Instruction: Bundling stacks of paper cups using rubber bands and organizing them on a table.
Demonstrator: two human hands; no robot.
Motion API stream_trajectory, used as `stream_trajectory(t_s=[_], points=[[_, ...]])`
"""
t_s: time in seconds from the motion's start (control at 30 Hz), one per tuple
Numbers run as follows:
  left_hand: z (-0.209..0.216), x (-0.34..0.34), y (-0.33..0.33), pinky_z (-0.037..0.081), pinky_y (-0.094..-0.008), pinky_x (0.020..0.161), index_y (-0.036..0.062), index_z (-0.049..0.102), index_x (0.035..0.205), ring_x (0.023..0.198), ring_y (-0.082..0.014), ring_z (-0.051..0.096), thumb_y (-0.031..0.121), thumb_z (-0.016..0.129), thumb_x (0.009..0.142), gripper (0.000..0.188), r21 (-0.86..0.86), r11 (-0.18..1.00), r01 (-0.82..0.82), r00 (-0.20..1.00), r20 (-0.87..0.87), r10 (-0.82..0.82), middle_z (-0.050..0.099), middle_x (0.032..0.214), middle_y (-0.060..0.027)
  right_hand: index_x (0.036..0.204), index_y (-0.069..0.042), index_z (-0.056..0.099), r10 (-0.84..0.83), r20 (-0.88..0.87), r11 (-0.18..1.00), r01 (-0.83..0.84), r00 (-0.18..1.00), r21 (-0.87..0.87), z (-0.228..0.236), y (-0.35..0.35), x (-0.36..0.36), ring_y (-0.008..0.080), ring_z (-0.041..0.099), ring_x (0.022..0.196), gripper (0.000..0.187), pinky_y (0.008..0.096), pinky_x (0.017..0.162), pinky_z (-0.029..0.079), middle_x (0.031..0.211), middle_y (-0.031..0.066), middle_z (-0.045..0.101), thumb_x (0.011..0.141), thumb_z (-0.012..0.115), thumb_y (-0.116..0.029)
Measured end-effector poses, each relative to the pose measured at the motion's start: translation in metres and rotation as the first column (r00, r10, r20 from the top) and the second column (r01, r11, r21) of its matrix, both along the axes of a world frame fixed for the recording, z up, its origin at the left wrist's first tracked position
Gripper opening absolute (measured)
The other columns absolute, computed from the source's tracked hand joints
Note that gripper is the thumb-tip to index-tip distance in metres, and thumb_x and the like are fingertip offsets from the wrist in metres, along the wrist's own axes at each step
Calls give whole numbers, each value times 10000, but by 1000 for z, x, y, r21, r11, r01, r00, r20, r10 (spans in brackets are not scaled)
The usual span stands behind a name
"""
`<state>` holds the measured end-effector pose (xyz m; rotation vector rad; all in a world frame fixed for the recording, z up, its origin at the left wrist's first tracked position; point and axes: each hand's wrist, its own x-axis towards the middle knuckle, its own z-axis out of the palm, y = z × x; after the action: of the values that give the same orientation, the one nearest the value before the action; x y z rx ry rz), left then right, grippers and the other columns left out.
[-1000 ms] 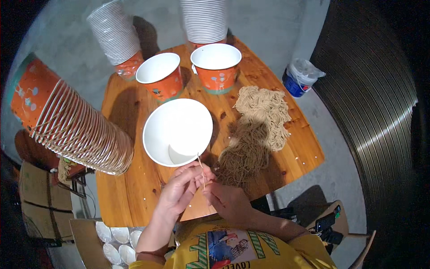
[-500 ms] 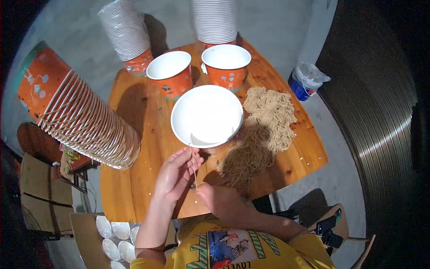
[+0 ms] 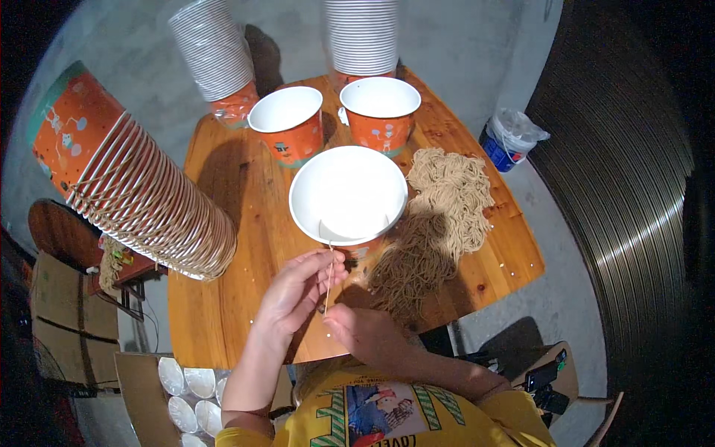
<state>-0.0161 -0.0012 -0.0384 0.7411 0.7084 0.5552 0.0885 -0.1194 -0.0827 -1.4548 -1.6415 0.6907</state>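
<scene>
A thin tan string [image 3: 328,287] runs taut between my two hands in front of a white-lined paper bucket [image 3: 307,195] standing upright on the wooden table. My left hand [image 3: 298,289] pinches the string's upper part between thumb and fingers, just below the bucket's near rim. Lower down and nearer my body, my right hand [image 3: 363,333] is closed on the string's other end; its fingertips are partly hidden. To the right of the bucket lies a loose heap of tan string [image 3: 452,195], its near part in shadow.
Two orange paper buckets [image 3: 289,138] [image 3: 381,127] stand behind. Tall nested stacks [image 3: 212,52] [image 3: 363,37] rise at the back. A string-wrapped stack [image 3: 153,190] leans at left. A lidded blue pail [image 3: 500,153] sits on the floor; a carton of wrapped cups [image 3: 138,380] is lower left.
The view has shifted slightly. My right hand has come up a little toward the left one, its thumb and fingers still on the string. The left hand keeps its pinch.
</scene>
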Motion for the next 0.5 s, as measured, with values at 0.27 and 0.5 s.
stream_trajectory(t_s=[0.27,0.5], points=[[-7,4,7,502,-257,767,-39,592,977,772,-150,612,123,542,882,195,-5,997,-79,996,46,79,632,864,-76,936,-36,555,60,75,990,-50,995,-130,1,2,5,349,619,713,184,426,591,487,765,184,603,885,538,-212],[-8,9,14,492,-263,781,-32,572,999,801,-146,599,116,519,885,194,35,989,-145,988,59,143,620,851,-72,1025,-65,558,1,301,959,-86,953,270,-6,1,11,324,636,729,204,404,614,507,814,168,625,898,513,-218]])
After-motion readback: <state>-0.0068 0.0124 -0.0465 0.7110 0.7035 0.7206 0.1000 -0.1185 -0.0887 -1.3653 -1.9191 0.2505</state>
